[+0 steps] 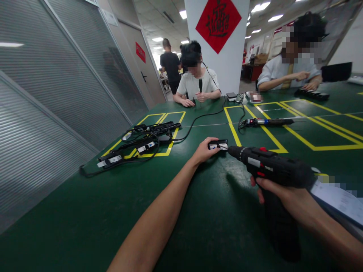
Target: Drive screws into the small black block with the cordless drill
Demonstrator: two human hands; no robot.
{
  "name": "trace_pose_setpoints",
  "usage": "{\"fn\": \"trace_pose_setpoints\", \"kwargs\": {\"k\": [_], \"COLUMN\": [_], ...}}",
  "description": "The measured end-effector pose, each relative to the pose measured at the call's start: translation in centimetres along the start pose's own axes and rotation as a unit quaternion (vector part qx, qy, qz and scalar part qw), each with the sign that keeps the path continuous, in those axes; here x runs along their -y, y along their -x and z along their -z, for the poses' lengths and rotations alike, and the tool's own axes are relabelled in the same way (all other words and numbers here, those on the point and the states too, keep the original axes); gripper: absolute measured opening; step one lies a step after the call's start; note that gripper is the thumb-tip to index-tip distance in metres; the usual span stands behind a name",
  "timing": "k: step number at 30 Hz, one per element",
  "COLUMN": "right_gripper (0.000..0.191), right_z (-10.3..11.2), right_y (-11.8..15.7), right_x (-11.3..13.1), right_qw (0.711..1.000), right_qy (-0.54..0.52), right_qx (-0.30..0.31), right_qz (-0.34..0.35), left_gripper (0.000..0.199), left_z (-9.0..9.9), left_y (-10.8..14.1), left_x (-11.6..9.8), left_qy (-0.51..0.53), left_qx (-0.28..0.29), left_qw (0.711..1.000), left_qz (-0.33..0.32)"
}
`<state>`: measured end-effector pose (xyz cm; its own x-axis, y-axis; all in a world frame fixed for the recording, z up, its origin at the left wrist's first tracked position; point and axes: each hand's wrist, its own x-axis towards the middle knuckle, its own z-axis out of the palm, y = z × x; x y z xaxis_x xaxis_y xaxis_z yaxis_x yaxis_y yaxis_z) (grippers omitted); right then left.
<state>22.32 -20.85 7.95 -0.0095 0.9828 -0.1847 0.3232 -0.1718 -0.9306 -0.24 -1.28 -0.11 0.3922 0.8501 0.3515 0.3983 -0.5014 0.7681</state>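
My right hand (279,190) is wrapped round the grip of a black cordless drill (272,166) with red accents. The drill lies nearly level, its chuck pointing left. A thin bit reaches from the chuck to a small black block with a white label (222,145) on the green table. My left hand (205,151) grips the left end of that block, fingers behind and thumb in front. Whether the bit touches the block or only passes in front of it, I cannot tell.
Black cabled devices with white labels (147,145) lie at the left inside yellow tape. Beyond the drill rests an electric screwdriver (269,122) with a cord. A paper sheet (337,196) is at the right. Two people sit across the green table (113,215), one holding a screwdriver (200,86).
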Motion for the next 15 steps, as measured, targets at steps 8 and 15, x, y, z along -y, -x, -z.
{"fn": "trace_pose_setpoints", "kwargs": {"k": [8, 15], "right_gripper": [0.020, 0.024], "right_z": [0.22, 0.09], "right_y": [0.05, -0.02], "right_x": [-0.06, 0.02], "right_qw": [1.000, 1.000], "right_qy": [0.011, 0.004], "right_qx": [0.010, 0.009], "right_qz": [0.025, 0.006], "left_gripper": [0.046, 0.046], "left_z": [-0.07, 0.01], "left_y": [0.01, 0.04], "left_x": [-0.14, -0.31], "left_qy": [-0.007, -0.002], "left_qx": [-0.004, -0.003], "left_qw": [1.000, 1.000], "left_qz": [0.005, 0.013]}}
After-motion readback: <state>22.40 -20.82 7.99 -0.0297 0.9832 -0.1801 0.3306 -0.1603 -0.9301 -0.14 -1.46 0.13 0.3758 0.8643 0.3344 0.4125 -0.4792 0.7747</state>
